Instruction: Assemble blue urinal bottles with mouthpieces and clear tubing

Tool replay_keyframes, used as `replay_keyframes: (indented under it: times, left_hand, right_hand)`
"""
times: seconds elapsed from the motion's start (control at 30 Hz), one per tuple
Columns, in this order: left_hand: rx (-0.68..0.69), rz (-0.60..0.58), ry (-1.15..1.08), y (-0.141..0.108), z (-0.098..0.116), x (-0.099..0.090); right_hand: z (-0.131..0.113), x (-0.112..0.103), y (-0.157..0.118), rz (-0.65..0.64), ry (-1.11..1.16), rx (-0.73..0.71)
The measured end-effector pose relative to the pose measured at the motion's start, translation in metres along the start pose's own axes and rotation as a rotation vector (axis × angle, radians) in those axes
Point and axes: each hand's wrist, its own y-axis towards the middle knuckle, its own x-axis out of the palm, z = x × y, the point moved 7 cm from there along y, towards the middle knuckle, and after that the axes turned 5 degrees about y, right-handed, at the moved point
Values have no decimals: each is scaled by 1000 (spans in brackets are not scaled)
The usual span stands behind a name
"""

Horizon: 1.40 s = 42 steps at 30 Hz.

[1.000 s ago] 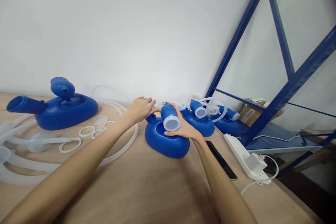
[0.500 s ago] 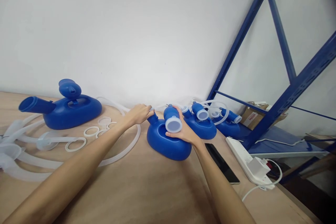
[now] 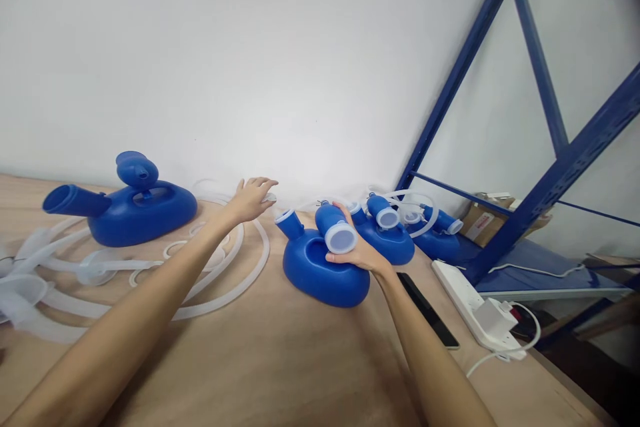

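Observation:
My right hand (image 3: 357, 247) grips a blue plastic urinal bottle (image 3: 325, 283) by its handle and the blue bulb-shaped cup (image 3: 330, 215) on it, which has a translucent white cap (image 3: 341, 239). The bottle stands on the wooden table, its neck (image 3: 291, 225) tilted up to the left with a white ring around the mouth. Left of that neck, my left hand (image 3: 253, 200) hovers with fingers stretched apart. A small pale piece shows by its fingertips; I cannot tell whether it touches it. Translucent tubing (image 3: 250, 277) curves on the table below.
Another blue urinal bottle (image 3: 145, 217) stands at left, with white rings and translucent tubing near it. Two more bottles (image 3: 395, 243) with capped cups stand at right. A phone (image 3: 427, 310), a white power strip (image 3: 467, 300) and a blue shelf frame (image 3: 533, 193) lie further right.
My left hand has come off the bottle's neck and moved left and up, its fingers spreading. The neck's white-rimmed mouth now shows. My right hand keeps its hold, the bottle slightly shifted.

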Motion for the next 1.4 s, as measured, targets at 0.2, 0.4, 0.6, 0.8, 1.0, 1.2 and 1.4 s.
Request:
replay_keyframes:
  times: [0.2,0.4,0.6,0.8,1.0,1.2,1.4]
  left_hand:
    - [146,-123,-30,-7,4,-13]
    - [114,-151,-36,-12,4,-23]
    - [232,-201,-297,-20,57,-12]
    - [142,-102,-424,-10,72,16]
    - [120,-160,-500,-16,70,16]
    - [72,-331,-349,-19,43,11]
    - [-94,-367,-102,-34,-37,-26]
  right_hand:
    - [6,-6,-1,-30,28,40]
    - [11,-16,-7,-36,117,76]
    - [18,-18,-11,-31,181,107]
    - [12,-14,-9,-31,135,77]
    - [12,-16,-10,-28,110,43]
    - [14,-16,-10,-54,120,50]
    - [16,-17,-6,-50,113,37]
